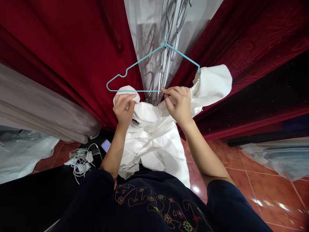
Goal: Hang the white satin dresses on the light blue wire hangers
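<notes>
A white dress [159, 148] with a beaded neckline and puffed sleeves hangs down in front of my body. Above it is a light blue hanger [146, 57], its hook up near a metal rack. The hanger's right end goes into the right sleeve [214, 84]; its left end is bare. My left hand [124, 109] is closed in a pinch on the dress by the left sleeve [127, 89], just under the hanger's bottom bar. Closed around that bar near its middle, my right hand [178, 103] also lies against the neckline; its palm side is hidden.
Dark red garments [72, 42] hang on the left and more red cloth [260, 35] on the right. A metal rack [177, 19] with clear hangers stands ahead. Tangled white cables [82, 162] and a phone [105, 146] lie on a black surface at lower left. The floor [263, 187] has reddish tiles.
</notes>
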Tool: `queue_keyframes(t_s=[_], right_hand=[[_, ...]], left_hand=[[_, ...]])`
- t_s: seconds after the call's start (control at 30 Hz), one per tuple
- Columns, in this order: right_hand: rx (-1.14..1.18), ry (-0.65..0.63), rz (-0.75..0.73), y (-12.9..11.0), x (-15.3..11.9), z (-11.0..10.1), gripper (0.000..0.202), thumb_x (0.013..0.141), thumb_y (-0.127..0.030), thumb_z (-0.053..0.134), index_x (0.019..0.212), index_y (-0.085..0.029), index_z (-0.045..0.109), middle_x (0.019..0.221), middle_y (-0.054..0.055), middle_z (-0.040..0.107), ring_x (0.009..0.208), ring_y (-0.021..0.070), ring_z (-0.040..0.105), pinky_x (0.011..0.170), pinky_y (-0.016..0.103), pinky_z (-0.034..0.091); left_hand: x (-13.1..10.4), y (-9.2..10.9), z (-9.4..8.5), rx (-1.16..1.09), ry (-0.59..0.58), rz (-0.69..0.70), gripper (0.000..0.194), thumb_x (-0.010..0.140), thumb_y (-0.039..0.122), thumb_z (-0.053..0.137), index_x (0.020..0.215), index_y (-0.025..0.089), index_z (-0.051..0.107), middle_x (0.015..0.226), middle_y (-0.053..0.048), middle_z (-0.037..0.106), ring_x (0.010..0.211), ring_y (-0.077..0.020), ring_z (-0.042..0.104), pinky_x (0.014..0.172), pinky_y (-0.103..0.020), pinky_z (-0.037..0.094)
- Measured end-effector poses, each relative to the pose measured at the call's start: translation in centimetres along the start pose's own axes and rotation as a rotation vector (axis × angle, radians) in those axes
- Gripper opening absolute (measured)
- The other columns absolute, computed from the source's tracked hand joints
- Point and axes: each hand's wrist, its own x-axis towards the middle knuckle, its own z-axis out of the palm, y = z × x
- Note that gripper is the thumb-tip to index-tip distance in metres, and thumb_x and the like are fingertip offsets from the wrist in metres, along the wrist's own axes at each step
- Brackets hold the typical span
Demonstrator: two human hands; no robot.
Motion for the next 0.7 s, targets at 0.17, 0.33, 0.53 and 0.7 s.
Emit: queue_keyframes(t_s=[0.17,0.33,0.53,0.7], right_hand=[[0.021,0.036,-0.092,0.3,-0.4,-0.1,0.032,0.104,-0.025,0.056,0.127,-0.026,0.079,0.113,0.007,0.079,0.105,0.0250,0.070,0.098,0.049,0.050],[0.042,0.171,-0.078,1.9,-0.8,-0.7,0.033,0.107,-0.035,0.052,0.132,-0.031,0.072,0.131,0.007,0.076,0.133,0.0307,0.067,0.119,0.061,0.048],[-0.046,0.339,0.067,6.1,1.1,-1.7,0.046,0.105,-0.047,0.056,0.150,-0.037,0.057,0.155,0.009,0.060,0.156,0.0381,0.046,0.132,0.074,0.029],[-0.022,0.285,0.061,7.6,3.6,-3.1,0.030,0.098,-0.025,0.059,0.125,-0.026,0.071,0.126,0.010,0.075,0.122,0.0287,0.070,0.110,0.055,0.056]], left_hand=[[1.5,2.0,1.5,0.044,-0.301,0.112,0.034,0.114,0.028,0.048,0.124,0.029,0.080,0.123,-0.004,0.083,0.123,-0.0229,0.072,0.117,-0.046,0.047],[2.4,1.9,1.8,0.045,-0.459,0.053,0.036,0.108,0.017,0.049,0.121,0.027,0.081,0.115,-0.003,0.083,0.109,-0.0222,0.073,0.107,-0.042,0.045],[2.6,2.3,2.1,0.055,-0.485,0.070,0.038,0.105,0.008,0.050,0.113,0.027,0.081,0.104,-0.003,0.079,0.099,-0.0224,0.070,0.101,-0.042,0.040],[3.0,1.7,1.7,0.093,-0.467,0.079,0.043,0.102,0.004,0.050,0.115,0.029,0.082,0.103,-0.002,0.079,0.096,-0.0226,0.069,0.101,-0.044,0.038]])
